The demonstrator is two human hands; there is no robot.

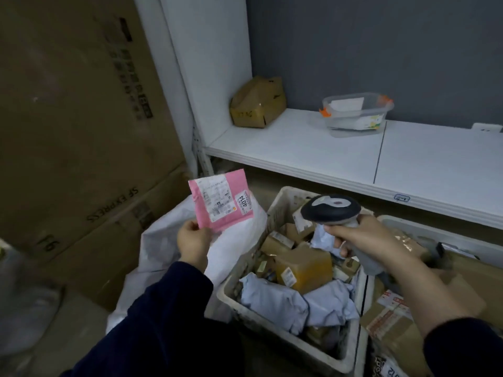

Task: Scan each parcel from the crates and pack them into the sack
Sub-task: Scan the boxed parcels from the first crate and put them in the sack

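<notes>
In front of the low white shelf, a person in dark sleeves leans over a white crate heaped with parcels: grey mailers at the near end, a brown taped box in the middle and smaller cartons behind. The left hand holds a flat pink parcel up by its lower corner, pinched between thumb and fingers, with its printed label facing the person. It hangs above the open mouth of the white sack, which stands just beside the crate on its left. The right hand is wrapped round the grip of a handheld scanner above the crate, whose dark head points towards the pink parcel but stays apart from it. A second crate with more cartons sits on the right. A dented cardboard box and a clear plastic tub rest on the shelf, and big brown cartons are stacked on the left.
</notes>
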